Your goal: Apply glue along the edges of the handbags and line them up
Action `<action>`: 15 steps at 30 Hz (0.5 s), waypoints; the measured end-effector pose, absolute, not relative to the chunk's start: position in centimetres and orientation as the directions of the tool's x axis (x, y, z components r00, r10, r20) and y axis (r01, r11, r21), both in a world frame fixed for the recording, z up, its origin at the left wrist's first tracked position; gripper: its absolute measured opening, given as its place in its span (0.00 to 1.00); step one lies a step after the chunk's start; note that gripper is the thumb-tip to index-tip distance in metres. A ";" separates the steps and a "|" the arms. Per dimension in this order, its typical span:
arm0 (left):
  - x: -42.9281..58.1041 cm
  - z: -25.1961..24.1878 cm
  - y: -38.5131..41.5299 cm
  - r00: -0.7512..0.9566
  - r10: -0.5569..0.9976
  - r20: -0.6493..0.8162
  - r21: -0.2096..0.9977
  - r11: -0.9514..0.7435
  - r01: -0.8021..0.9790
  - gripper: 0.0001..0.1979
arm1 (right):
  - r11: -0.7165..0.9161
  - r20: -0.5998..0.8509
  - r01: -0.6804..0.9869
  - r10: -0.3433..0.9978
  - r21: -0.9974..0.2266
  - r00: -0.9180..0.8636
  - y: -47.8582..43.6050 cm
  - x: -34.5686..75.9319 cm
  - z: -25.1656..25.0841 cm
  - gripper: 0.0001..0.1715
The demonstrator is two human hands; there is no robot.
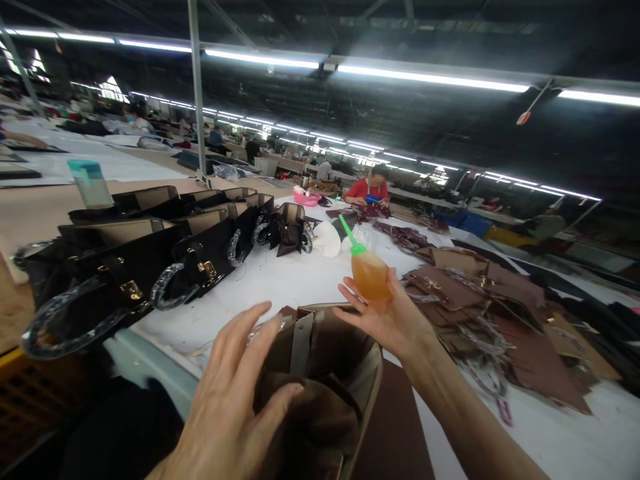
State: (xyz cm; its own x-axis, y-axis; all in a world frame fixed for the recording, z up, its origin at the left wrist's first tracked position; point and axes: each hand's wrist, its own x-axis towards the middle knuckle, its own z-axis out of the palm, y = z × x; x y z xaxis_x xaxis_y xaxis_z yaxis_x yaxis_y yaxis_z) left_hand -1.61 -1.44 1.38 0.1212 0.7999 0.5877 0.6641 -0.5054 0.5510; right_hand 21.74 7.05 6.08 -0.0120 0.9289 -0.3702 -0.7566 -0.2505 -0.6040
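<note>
My right hand (pixel 385 313) holds a squeeze bottle (pixel 370 275) of amber liquid with a green pointed nozzle. The bottle rests between palm and thumb, its tip tilted up and left, and the fingers are partly spread. Below and between my hands stands a brown handbag (pixel 320 400), its top open toward me and its tan lining showing. My left hand (pixel 235 380) is over the bag's left side, fingers stretched apart with nothing in them. Whether it touches the bag I cannot tell. Part of the bag is hidden behind this hand.
Several black handbags (pixel 150 260) with plastic-wrapped handles stand at the left. Brown bag pieces (pixel 465 293) lie heaped on the white table (pixel 220 313) at right. Beyond are a pink basin (pixel 307 198) and a person in red (pixel 367 190). A yellow crate (pixel 35 407) sits low left.
</note>
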 end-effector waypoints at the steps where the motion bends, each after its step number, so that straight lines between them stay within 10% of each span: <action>1: -1.5 1.1 -0.5 0.127 0.858 0.499 0.612 -0.452 0.649 0.38 | -0.257 -0.374 -0.763 0.927 -0.593 -0.022 6.9 22.0 6.1 0.26; 5: 0.5 -2.1 0.8 0.172 0.974 0.147 0.786 -0.221 0.578 0.45 | -0.269 -0.380 -0.791 0.924 -0.549 -0.051 6.1 22.9 6.0 0.27; 9: 2.1 -4.4 0.9 0.086 0.989 0.119 0.797 -0.147 0.586 0.43 | -0.255 -0.381 -0.818 0.923 -0.515 -0.048 5.6 23.7 6.0 0.27; 15: 2.0 -0.4 2.2 0.268 0.961 -0.074 0.411 -0.215 0.886 0.19 | -0.161 -0.347 -0.853 0.938 -0.497 0.025 4.9 24.7 6.1 0.26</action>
